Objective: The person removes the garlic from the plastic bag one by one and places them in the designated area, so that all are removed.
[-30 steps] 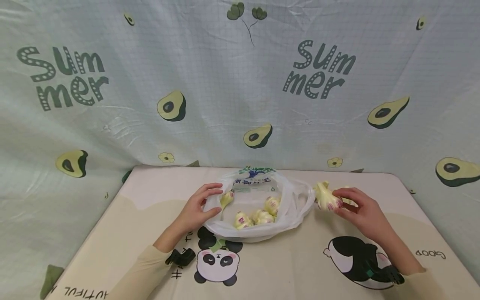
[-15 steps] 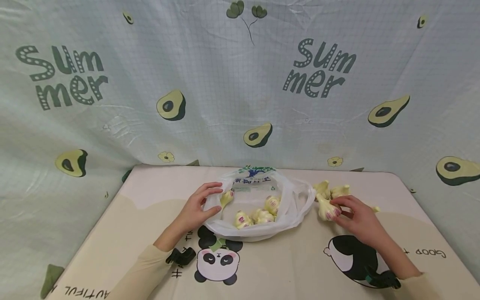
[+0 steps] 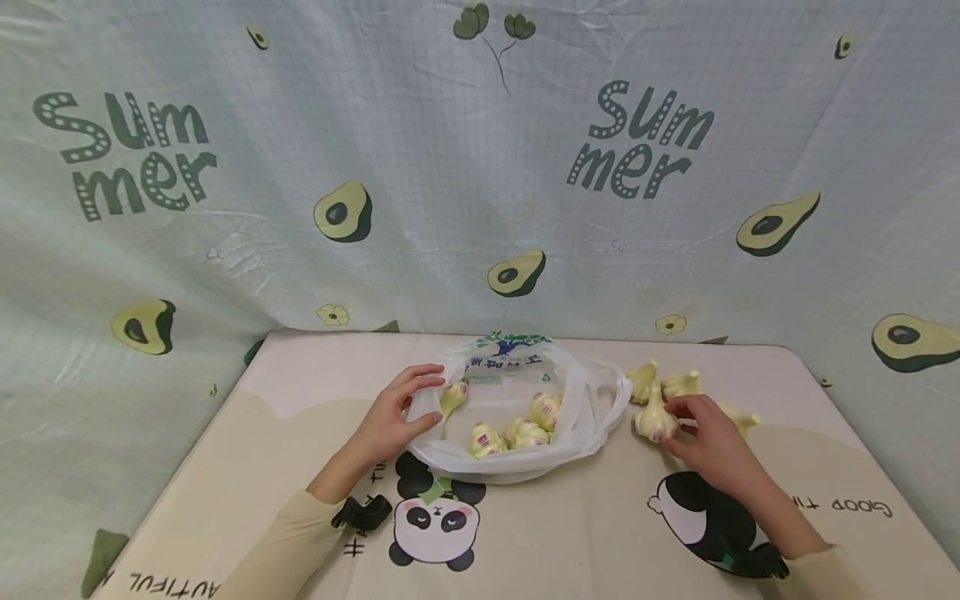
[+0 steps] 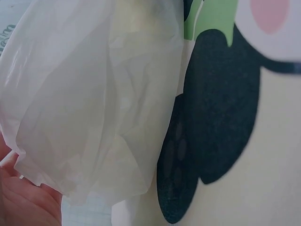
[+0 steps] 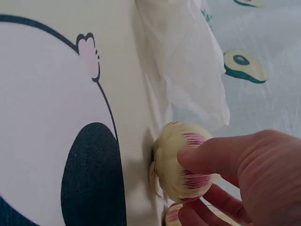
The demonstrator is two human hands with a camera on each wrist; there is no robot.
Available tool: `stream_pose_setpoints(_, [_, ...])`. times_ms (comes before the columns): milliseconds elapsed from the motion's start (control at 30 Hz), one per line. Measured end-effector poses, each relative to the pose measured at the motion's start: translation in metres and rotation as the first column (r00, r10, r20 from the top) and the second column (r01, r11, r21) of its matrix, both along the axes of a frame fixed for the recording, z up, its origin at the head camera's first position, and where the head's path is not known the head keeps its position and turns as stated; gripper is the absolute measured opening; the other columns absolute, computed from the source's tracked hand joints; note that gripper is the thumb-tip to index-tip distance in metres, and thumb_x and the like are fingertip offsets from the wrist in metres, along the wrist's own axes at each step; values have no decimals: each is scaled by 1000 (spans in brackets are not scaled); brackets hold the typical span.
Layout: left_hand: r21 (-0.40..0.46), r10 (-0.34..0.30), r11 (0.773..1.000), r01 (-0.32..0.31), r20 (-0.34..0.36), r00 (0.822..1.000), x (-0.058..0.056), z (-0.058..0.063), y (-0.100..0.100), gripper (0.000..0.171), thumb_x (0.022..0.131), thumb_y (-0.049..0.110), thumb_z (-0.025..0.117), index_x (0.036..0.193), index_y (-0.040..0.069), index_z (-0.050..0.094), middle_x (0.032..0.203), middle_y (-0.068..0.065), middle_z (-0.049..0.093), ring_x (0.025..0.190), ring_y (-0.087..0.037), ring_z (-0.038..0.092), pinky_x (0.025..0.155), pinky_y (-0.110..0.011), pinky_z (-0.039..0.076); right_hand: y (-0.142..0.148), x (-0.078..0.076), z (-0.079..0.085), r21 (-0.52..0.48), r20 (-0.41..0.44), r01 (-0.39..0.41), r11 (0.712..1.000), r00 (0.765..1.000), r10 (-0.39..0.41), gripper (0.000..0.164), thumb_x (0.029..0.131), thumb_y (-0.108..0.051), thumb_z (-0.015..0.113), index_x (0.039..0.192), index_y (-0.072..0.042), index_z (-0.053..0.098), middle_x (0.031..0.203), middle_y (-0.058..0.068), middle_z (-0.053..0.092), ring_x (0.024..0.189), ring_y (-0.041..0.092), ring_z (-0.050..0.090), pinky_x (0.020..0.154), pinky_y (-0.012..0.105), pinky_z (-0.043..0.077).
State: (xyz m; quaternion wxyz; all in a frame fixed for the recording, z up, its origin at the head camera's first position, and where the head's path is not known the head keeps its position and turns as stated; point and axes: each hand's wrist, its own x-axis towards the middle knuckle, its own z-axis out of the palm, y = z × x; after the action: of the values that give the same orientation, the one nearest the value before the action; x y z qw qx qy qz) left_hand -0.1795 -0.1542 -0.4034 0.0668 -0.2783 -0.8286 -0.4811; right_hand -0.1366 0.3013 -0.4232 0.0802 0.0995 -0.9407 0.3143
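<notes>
A white plastic bag (image 3: 517, 462) lies open on the table, with several garlic bulbs (image 3: 525, 433) inside. My left hand (image 3: 393, 417) holds the bag's left rim; the left wrist view shows the thin plastic (image 4: 94, 108) draping in front of its fingers. To the right of the bag, my right hand (image 3: 712, 442) pinches a garlic bulb (image 3: 655, 421), its stem pointing away from me. Close up in the right wrist view, the thumb lies across the purple-streaked bulb (image 5: 176, 160). Whether this bulb touches the table I cannot tell.
Behind the pinched bulb lie more garlic bulbs (image 3: 681, 383), one partly hidden by the right hand. The bag's handle loop (image 3: 618, 392) reaches close to them. A printed cloth (image 3: 555, 525) covers the table, and a patterned curtain (image 3: 420, 275) hangs behind it.
My right hand has drawn the garlic bulb slightly toward me, and its stem has turned more upright in view. Bulbs behind it now show more. The left hand and bag stay put.
</notes>
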Motion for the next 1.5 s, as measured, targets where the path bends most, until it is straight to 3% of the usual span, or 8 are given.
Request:
stream_pose_setpoints(200, [-3, 16, 1000, -16, -10, 1000, -14, -24, -5, 42, 82, -4, 75, 123, -3, 64, 142, -19, 50, 132, -38, 44, 90, -41, 44, -1, -2, -1, -5, -43, 16, 1000, 999, -16, 44, 78, 4, 81, 112, 7, 54, 109, 20, 53, 102, 39, 59, 83, 49, 52])
stream_pose_setpoints(333, [-1, 7, 1000, -7, -1, 1000, -18, -31, -8, 42, 83, 1, 77, 124, 4, 66, 143, -11, 50, 134, -32, 44, 91, -44, 45, -2, -3, 0, -3, -27, 25, 1000, 999, -26, 44, 77, 4, 81, 112, 7, 55, 111, 21, 53, 104, 40, 59, 84, 49, 51])
stream_pose_setpoints(900, [28, -11, 1000, 11, -8, 1000, -19, -30, -9, 41, 85, 5, 77, 125, 8, 66, 143, -7, 51, 134, -30, 44, 92, -45, 44, -1, 2, 8, 6, 46, 20, 1000, 999, -20, 52, 79, -3, 81, 123, 7, 55, 121, 22, 52, 114, 41, 54, 91, 53, 48])
stream_pose_setpoints(1267, [19, -8, 1000, 8, -20, 1000, -20, -31, -9, 42, 85, 4, 77, 125, 9, 66, 143, -7, 51, 134, -30, 44, 93, -44, 45, -4, 3, 18, 20, -88, -11, 1000, 996, 12, 44, 78, 4, 80, 117, 4, 59, 113, 17, 59, 106, 38, 59, 85, 52, 51])
stream_pose_setpoints(1500, [28, -6, 1000, 6, 1, 1000, -19, -29, -9, 42, 84, 2, 77, 125, 8, 66, 143, -8, 51, 134, -31, 44, 93, -48, 45, -11, -1, 28, 9, -165, -59, 998, 985, 60, 36, 84, 2, 76, 118, 1, 64, 112, 15, 63, 103, 35, 61, 82, 52, 52])
